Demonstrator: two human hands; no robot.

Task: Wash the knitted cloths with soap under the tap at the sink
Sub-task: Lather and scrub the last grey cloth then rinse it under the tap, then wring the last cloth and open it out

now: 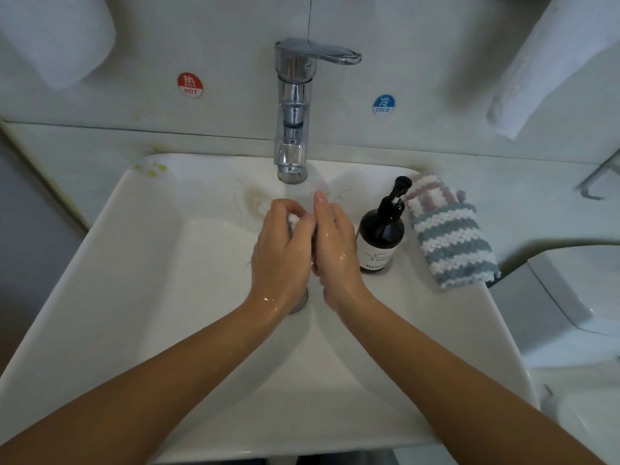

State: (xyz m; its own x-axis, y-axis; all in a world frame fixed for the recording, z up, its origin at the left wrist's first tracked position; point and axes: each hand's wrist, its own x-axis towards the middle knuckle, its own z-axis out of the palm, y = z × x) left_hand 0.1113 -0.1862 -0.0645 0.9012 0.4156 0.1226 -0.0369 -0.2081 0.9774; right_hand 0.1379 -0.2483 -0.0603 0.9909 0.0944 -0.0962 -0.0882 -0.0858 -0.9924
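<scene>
Left hand (280,253), fingers curled around a small knitted cloth (294,220), and right hand (335,243), fingers straight against it, over the sink (134,263) below the tap (292,109). A soap bottle (382,229) and striped cloths (449,236) lie on the right rim.

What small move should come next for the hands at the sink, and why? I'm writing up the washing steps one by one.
Probably keep rubbing the cloth between the palms under the tap. The left hand grips it while the right hand presses flat against it, both wet. Two more striped cloths wait beside the soap bottle, so this one seems unfinished.
</scene>
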